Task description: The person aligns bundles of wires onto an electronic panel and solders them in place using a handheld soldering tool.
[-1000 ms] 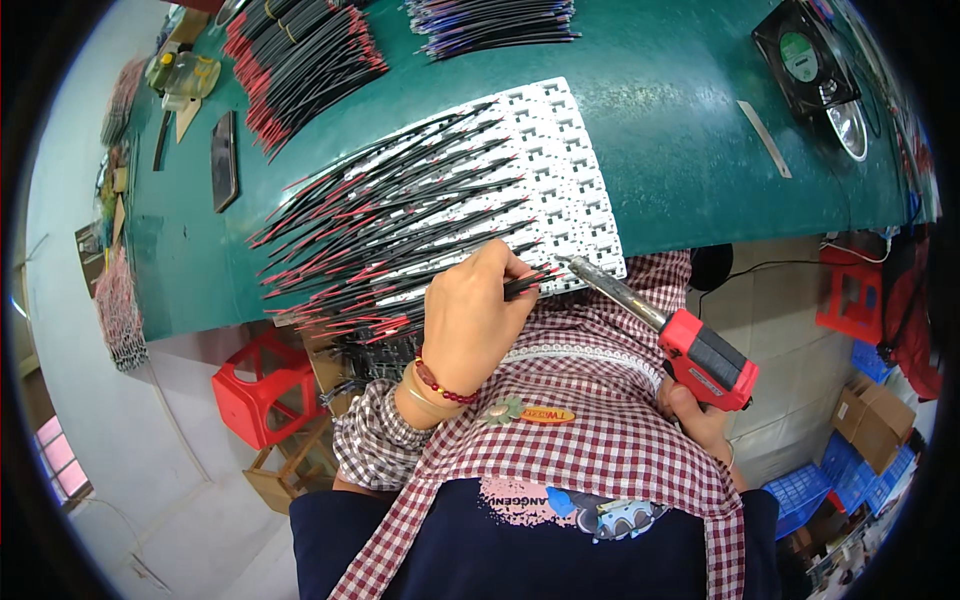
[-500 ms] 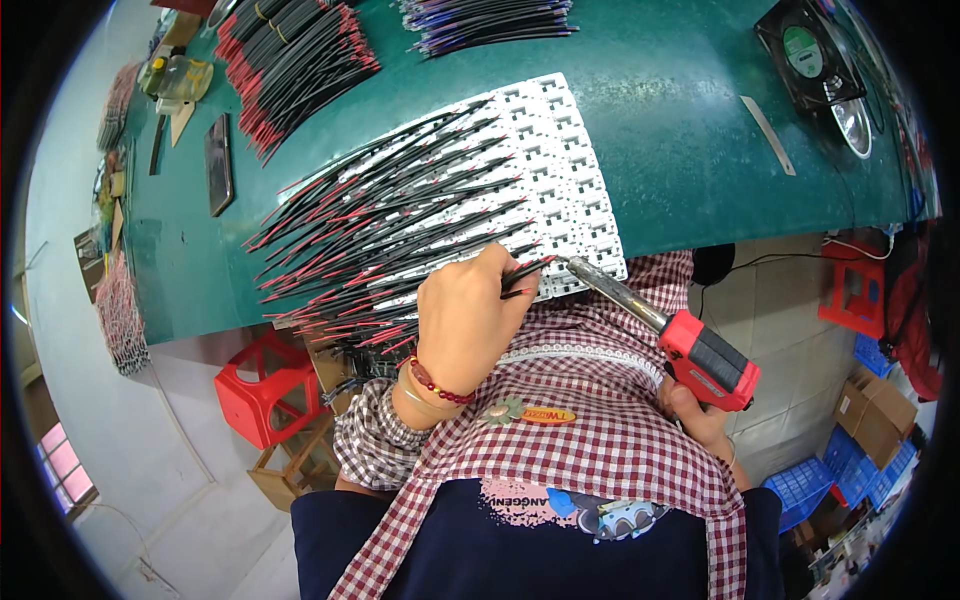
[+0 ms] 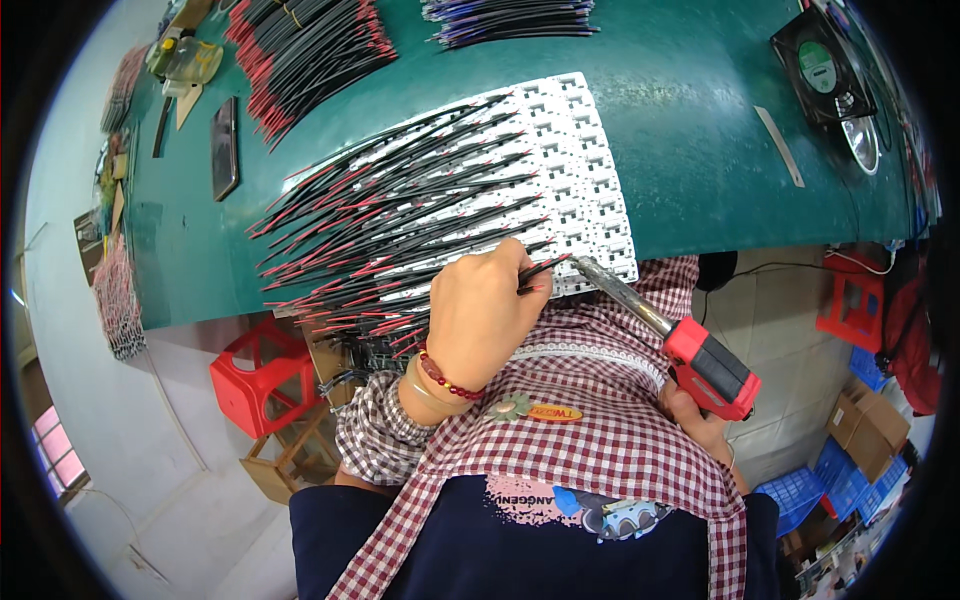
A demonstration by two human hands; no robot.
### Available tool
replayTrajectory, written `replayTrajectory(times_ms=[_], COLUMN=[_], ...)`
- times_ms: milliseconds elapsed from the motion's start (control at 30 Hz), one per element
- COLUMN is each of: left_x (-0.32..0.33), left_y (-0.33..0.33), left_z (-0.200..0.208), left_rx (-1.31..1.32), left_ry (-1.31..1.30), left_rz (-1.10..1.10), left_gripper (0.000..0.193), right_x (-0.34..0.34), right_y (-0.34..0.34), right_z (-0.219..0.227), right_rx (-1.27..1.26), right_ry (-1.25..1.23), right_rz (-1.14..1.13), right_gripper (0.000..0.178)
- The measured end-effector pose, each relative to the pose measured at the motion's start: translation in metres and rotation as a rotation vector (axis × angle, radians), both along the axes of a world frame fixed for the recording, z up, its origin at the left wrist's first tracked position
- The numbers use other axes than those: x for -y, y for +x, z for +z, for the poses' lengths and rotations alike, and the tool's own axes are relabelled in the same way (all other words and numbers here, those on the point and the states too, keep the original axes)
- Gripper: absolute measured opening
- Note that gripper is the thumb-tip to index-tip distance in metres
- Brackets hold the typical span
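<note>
Head view: green table (wire-strewn), red stool below.

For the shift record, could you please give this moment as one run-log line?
left hand: pinches black wire at white board panel | right hand: holds red soldering iron, tip at wire end | surface: green bench

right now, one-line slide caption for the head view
Left hand pinches black-and-red wires against a white circuit-board panel as the right hand aims a red-handled soldering iron.
</note>
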State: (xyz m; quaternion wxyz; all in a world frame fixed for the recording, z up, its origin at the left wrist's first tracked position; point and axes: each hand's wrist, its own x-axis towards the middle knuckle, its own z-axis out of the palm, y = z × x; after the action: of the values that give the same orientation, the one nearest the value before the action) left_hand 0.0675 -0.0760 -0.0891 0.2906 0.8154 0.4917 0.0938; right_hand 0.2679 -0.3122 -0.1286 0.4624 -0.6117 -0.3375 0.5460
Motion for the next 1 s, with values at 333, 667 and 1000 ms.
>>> replayTrajectory(times_ms=[333, 667, 1000], left_x=[-0.009, -0.018, -0.014], left_y=[0.001, 0.0, -0.009], left_z=[0.002, 0.005, 0.005], left_rx=[-0.099, -0.13, 0.0], left_ry=[0.058, 0.103, 0.046], left_rz=[-0.13, -0.277, -0.274], left_gripper=[0.018, 0.024, 0.027], right_x=[0.002, -0.006, -0.003], right_y=[-0.004, -0.007, -0.009], right_z=[0.009, 0.018, 0.015], right_rx=[-0.076, 0.055, -0.136], right_ry=[-0.021, -0.023, 0.125], right_rz=[-0.098, -0.065, -0.194], right_gripper=[0.013, 0.012, 0.025])
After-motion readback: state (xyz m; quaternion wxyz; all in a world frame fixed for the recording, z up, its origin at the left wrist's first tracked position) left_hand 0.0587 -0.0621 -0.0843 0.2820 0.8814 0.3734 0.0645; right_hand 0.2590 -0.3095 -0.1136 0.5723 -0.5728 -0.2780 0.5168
